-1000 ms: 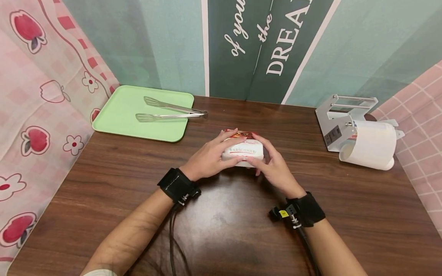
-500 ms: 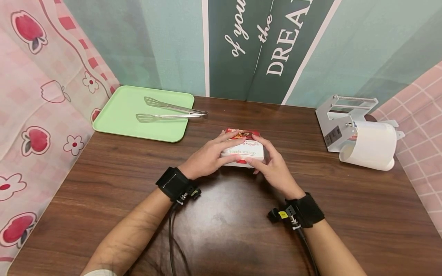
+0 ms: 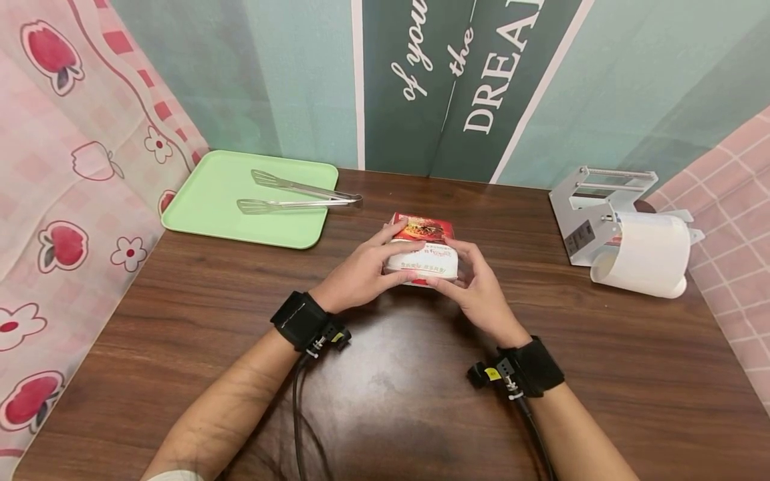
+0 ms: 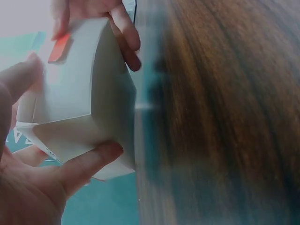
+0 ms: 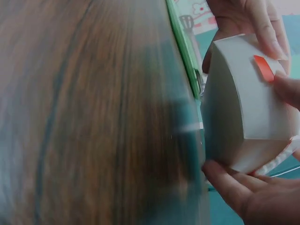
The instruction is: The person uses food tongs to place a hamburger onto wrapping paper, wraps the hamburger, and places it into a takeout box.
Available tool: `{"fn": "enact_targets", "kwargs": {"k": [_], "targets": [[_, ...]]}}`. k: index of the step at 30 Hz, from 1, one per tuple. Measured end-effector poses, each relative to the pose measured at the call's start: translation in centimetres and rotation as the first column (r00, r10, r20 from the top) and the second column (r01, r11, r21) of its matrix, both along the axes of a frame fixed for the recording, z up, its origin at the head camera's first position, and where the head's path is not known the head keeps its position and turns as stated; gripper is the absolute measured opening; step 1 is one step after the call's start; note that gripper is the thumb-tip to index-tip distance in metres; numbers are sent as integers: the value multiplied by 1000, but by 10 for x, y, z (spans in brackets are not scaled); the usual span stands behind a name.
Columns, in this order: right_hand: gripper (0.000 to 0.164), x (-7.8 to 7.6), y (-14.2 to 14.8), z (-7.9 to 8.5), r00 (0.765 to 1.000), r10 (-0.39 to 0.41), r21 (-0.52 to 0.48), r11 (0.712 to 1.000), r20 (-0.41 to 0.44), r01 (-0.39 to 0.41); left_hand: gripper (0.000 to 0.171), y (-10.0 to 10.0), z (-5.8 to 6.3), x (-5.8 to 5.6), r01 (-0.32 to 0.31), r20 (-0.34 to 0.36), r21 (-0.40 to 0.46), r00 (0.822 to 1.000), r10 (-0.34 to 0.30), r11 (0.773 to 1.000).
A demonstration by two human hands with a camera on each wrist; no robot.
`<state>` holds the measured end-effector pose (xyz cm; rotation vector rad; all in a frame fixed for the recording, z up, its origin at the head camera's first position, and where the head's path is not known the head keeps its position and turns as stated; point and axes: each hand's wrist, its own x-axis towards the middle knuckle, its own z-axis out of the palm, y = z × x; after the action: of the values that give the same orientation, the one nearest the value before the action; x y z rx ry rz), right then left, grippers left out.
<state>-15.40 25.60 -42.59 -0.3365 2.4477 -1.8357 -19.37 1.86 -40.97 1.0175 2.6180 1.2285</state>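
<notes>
Both hands hold a paper burger box (image 3: 428, 257), white on its near side and red with a burger picture on top. On its left side, the left hand (image 3: 363, 270) grips it with the thumb on the near face. The right hand (image 3: 481, 294) grips the opposite end the same way. Up close in the left wrist view, the box (image 4: 70, 86) has plain pale walls and a small red tab (image 4: 59, 47). A fingertip of the right hand lies by that tab (image 5: 263, 68) in the right wrist view. Whether the box touches the table cannot be told.
At the back left lies a light green tray (image 3: 240, 226) with metal tongs (image 3: 307, 192) on it, their joined end past its right edge. A grey dispenser (image 3: 580, 230) with a white roll (image 3: 652, 250) stands at the right. Curtains and a tiled wall border the wooden table (image 3: 385, 394).
The box has tipped and shifted slightly away from the person, so more of its red top shows. Both hands have kept their grip. Tray, tongs and dispenser are unmoved.
</notes>
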Motion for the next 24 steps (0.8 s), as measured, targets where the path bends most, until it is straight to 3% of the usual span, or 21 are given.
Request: {"fn": "enact_targets", "kwargs": {"k": [8, 15, 24], "targets": [[69, 1, -3, 0, 997, -47, 112, 992, -53, 53, 48, 1, -2, 2, -6, 0, 13, 1000, 6, 1000], [71, 1, -4, -2, 997, -46, 235, 970, -59, 59, 47, 1, -9, 1, 73, -128, -62, 989, -80, 995], [81, 5, -3, -5, 996, -49, 352, 933, -70, 71, 53, 3, -9, 10, 74, -219, -160, 970, -109, 984]]}}
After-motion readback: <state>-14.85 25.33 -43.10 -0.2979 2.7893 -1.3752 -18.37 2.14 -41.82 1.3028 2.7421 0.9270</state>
